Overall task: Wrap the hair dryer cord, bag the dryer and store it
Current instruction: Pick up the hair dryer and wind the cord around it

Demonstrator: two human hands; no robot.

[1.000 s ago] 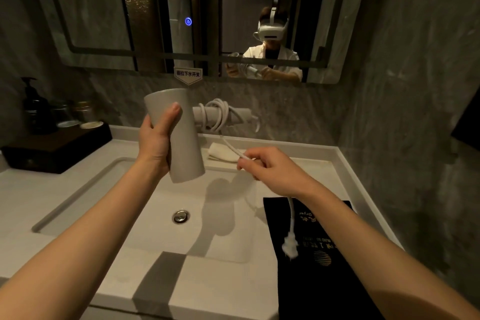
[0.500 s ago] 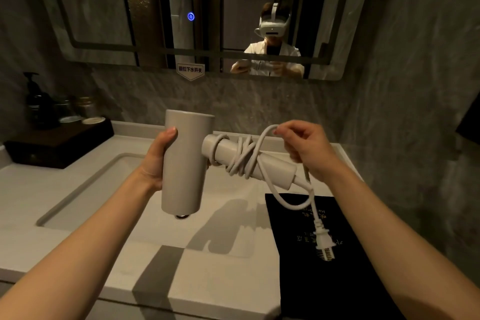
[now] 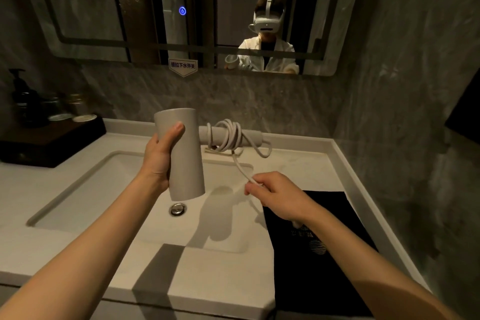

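**Winding the cord over the sink**

Dim bathroom, white desk (image 3: 298,163) with a sink (image 3: 124,189). Left hand (image 3: 158,158) is closed around the hair dryer (image 3: 181,153) barrel, held up over the sink. Right hand (image 3: 275,195) pinches the cord (image 3: 228,135), partly looped on the handle. A black bag (image 3: 319,254) lies nearby. The dryer looks hard and smooth; the cord is bendy. Half a second ago the right hand was up by the handle; now it is lower.

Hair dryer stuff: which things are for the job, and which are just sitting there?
For the job: hair dryer, cord, black bag, left hand, right hand.
Just sitting there: soap pump bottle, dark tray, mirror.
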